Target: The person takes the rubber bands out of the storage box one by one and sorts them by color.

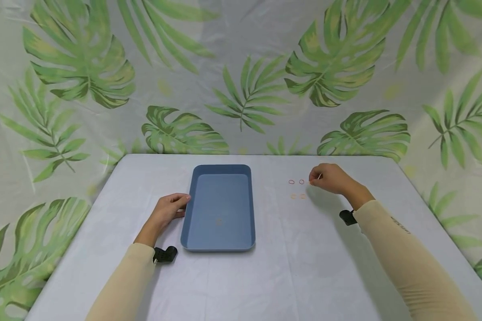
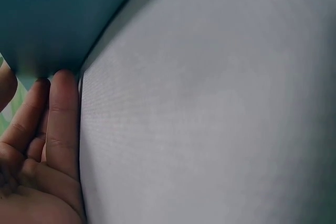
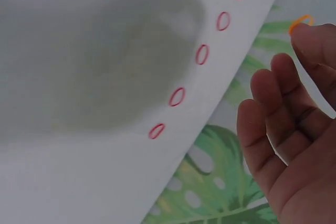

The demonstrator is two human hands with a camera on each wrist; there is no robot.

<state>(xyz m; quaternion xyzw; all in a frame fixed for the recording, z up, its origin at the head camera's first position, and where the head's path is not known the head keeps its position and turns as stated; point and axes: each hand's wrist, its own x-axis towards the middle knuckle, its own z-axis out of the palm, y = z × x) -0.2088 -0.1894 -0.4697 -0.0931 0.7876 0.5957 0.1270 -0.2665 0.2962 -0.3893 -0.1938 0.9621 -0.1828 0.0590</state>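
Observation:
My right hand [image 1: 330,178] is over the right back part of the table and pinches a small orange rubber band [image 3: 302,23] between thumb and forefinger. Its other fingers are loosely bent in the right wrist view. Close by lie red rubber bands [image 1: 301,182] in a row, with orange rubber bands [image 1: 303,196] in front of them. At the left side of a blue rectangular tray [image 1: 188,223], my left hand [image 1: 169,210] holds the wall, thumb at the rim and fingertips against the outside. A faint yellowish rubber band [image 1: 218,221] lies on the tray's floor.
A white cloth [image 1: 281,276] covers the table. Behind it hangs a pale curtain [image 1: 261,133] with green leaf prints. Black wrist cameras are worn at both wrists, the left one [image 1: 165,254] close to the tray's near left corner.

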